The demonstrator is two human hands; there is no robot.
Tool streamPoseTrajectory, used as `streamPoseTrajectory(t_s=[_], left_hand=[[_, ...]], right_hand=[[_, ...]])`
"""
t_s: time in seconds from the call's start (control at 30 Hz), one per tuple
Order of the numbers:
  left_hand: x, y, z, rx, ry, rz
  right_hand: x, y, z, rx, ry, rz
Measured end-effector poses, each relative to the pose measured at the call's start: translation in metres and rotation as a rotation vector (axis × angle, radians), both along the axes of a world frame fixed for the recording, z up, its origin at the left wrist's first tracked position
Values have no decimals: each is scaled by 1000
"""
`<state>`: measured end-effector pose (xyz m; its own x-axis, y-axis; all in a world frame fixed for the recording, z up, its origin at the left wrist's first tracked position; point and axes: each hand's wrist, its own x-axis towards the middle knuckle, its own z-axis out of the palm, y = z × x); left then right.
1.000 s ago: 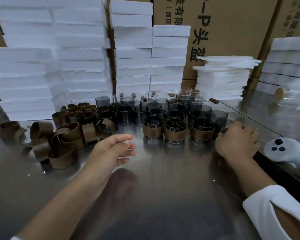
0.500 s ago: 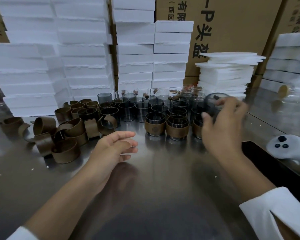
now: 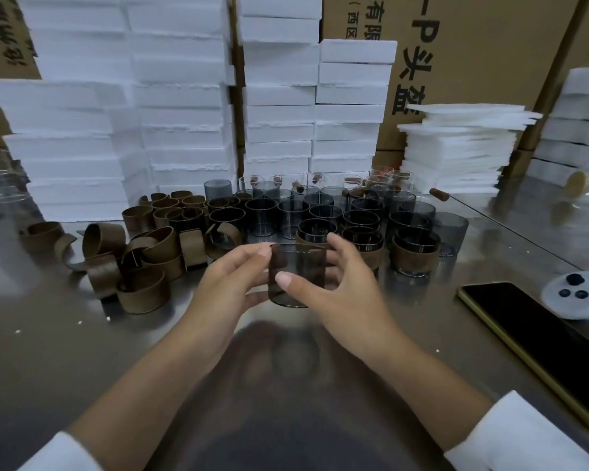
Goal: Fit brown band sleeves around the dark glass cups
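So both hands are on one dark glass cup [image 3: 298, 273], held just above the tabletop [image 3: 184, 334] dead centre. The left hand [image 3: 228, 287] grips its 9 o'clock side with curled fingers. The right hand [image 3: 337, 300] wraps round from 3 o'clock, thumb on the near wall. There's a brownish patch on the cup's left edge, and honestly I can't tell if that's a band or just a finger showing through the glass.

From the cup, the loose brown band sleeves [image 3: 143, 260] are heaped at 9 to 10 o'clock, and the bare cups [image 3: 293, 212] are bunched at 12. A few sleeved cups [image 3: 415, 253] stand at 1 to 2 o'clock.

A phone [image 3: 541, 338] lies face up at 4 o'clock, with a white controller [image 3: 572, 294] at 3. White foam blocks [image 3: 184, 113] are stacked along the back.
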<state>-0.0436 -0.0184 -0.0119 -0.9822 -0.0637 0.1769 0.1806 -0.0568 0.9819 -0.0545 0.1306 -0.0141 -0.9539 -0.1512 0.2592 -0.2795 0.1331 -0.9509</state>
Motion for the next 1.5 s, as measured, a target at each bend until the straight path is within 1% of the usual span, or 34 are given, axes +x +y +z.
streamPoseTrajectory(t_s=[0.1, 0.23, 0.3, 0.4, 0.47, 0.57, 0.7, 1.0, 1.3, 1.5], left_hand=[[0, 0, -1, 2, 21, 20], [2, 3, 0, 4, 42, 40], [4, 6, 3, -11, 96, 97], [8, 7, 9, -92, 251, 154], [13, 9, 12, -173, 324, 121], [18, 12, 13, -261, 381, 54], [20, 13, 11, -299, 377, -16], [15, 10, 9, -319, 328, 49], [14, 9, 10, -220, 264, 48], [14, 10, 11, -201, 250, 4]], right_hand=[[-3, 2, -1, -167, -74, 134], [-6, 3, -4, -288, -152, 179], [-7, 2, -5, -305, -182, 156], [-9, 3, -7, -274, -182, 99], [-10, 3, -6, -261, -174, 81], [-9, 3, -5, -264, -175, 87], [-8, 3, -4, -287, -170, 96], [-8, 2, -6, -308, -134, 93], [-4, 2, -5, -290, -109, 176], [-3, 2, -4, -253, -81, 242]])
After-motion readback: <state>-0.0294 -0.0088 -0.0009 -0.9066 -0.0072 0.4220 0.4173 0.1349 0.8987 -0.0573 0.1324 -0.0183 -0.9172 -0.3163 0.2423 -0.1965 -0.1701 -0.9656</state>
